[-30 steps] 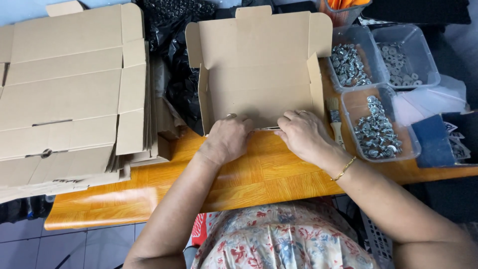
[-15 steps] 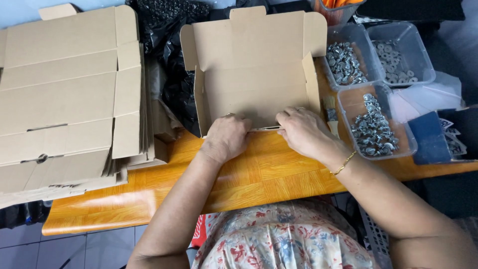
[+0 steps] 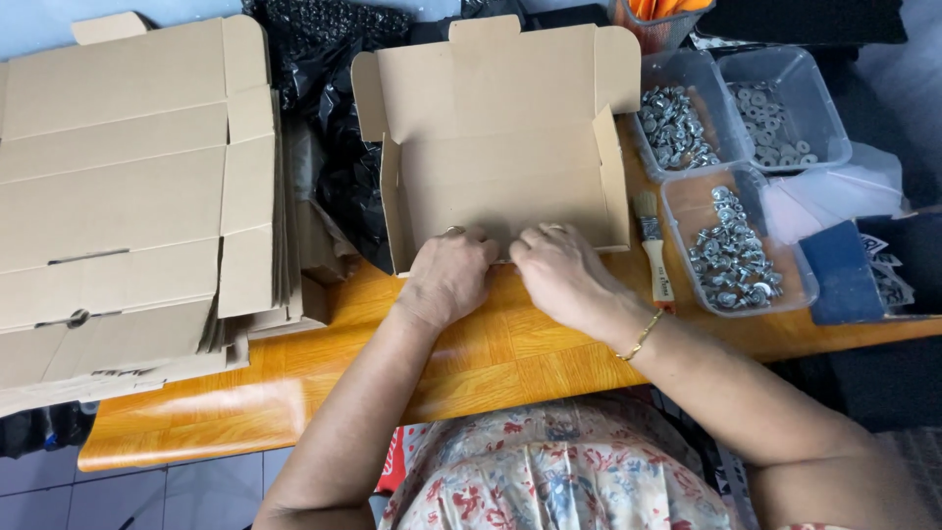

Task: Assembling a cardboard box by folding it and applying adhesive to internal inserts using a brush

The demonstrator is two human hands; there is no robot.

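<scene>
An open brown cardboard box stands on the orange wooden table, its lid flap up at the back. My left hand and my right hand press side by side on the box's near wall, fingers curled over its edge. The two hands almost touch at the middle of that front edge. The fingertips are hidden inside the box. A gold bracelet sits on my right wrist.
A stack of flat cardboard blanks lies to the left. Black plastic bags sit behind. To the right are three clear tubs of metal hardware, a small paintbrush and a dark blue pad.
My hands have drawn closer together along the box's front edge. The box sits in about the same place.
</scene>
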